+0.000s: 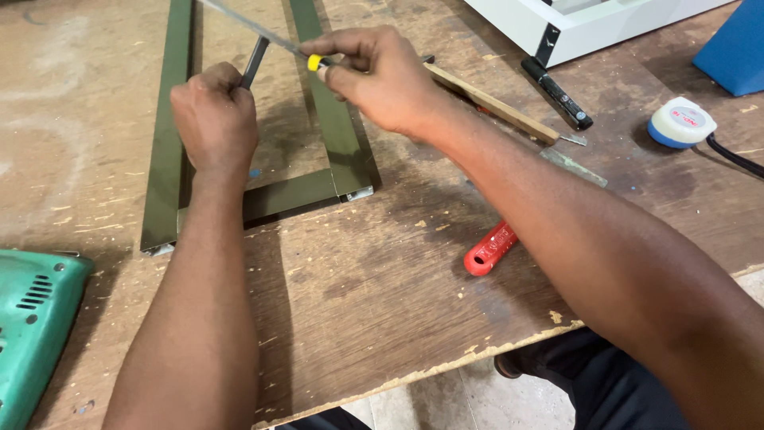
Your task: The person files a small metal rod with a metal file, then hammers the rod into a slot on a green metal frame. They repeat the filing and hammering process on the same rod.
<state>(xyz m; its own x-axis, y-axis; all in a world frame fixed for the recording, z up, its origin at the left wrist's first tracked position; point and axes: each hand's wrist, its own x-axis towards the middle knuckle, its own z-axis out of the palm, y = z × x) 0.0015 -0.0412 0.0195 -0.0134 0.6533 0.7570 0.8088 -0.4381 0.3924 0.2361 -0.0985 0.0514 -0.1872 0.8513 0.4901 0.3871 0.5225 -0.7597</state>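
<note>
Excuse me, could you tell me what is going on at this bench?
A person works at a worn plywood table. The left hand grips a thin dark metal rod above an olive-green metal frame, while the right hand holds a long metal file with a yellow collar angled across it. A red-handled tool lies nearby.

A workshop, seen from above a worn plywood bench (358, 295) scattered with sawdust and chipped along its edge; olive-green metal frame sections (171, 143) lie across it beside a red-handled tool (489, 248), a black marker (557, 93) and a wooden-handled tool (493, 103); a green power tool (36, 318) sits at one corner; a white and blue tape measure (680, 122) rests near a white frame (557, 24).
</note>
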